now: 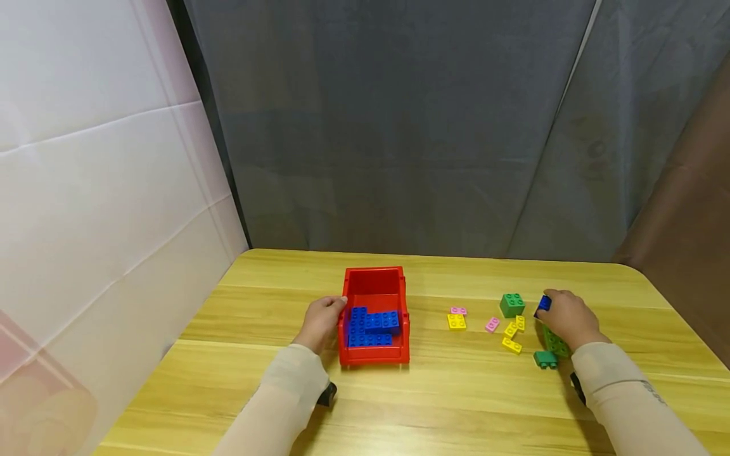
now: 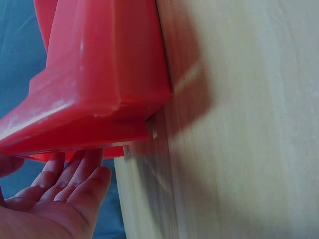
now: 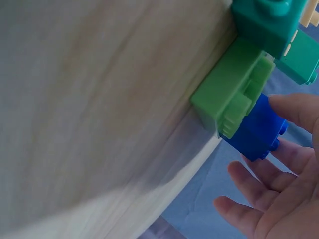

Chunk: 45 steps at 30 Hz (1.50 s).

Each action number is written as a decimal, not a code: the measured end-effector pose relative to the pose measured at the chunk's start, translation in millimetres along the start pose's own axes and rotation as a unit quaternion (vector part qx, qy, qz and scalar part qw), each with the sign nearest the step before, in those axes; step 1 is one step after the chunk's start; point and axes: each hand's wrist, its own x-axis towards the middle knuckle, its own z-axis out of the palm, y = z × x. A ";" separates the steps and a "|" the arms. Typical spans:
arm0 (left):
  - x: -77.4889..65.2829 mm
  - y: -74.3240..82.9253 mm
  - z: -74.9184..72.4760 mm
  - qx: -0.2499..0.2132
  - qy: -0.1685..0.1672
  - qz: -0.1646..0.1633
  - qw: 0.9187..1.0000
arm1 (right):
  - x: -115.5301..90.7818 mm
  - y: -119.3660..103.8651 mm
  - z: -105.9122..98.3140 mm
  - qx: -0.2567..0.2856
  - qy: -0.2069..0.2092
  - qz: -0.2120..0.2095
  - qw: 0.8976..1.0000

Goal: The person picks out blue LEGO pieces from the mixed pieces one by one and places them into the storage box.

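Observation:
A red plastic bin (image 1: 373,363) stands on the table with several blue building bricks (image 1: 371,329) inside. My left hand (image 1: 320,322) holds its left rim, thumb on top and fingers (image 2: 82,186) against the outer side. Over at the right, my right hand (image 1: 572,316) pinches a blue brick (image 3: 259,127) between thumb and fingertips. Close by that hand lies a light green brick (image 3: 232,82), partly covered by the hand in the head view. A teal brick (image 1: 545,360) lies just nearer to me.
A green block (image 1: 512,305) stands left of the right hand. Several small yellow bricks (image 1: 511,346) and a pink brick (image 1: 492,325) lie around it. Another yellow brick (image 1: 457,322) and pink brick (image 1: 459,310) sit nearer the bin. A grey curtain (image 1: 376,139) hangs behind the table.

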 end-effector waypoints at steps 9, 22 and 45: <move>-1.1 -0.1 0.8 0.001 -0.003 -0.005 1.000 | 1.4 4.4 -0.9 0.017 -0.029 0.012 0.999; -0.7 -2.2 2.0 -0.006 -0.006 -0.008 1.000 | 0.7 7.2 2.8 0.031 -0.012 0.004 0.999; 0.7 0.2 0.0 0.000 -0.003 -0.004 1.000 | -9.0 -1.4 -7.6 0.077 0.056 0.004 0.995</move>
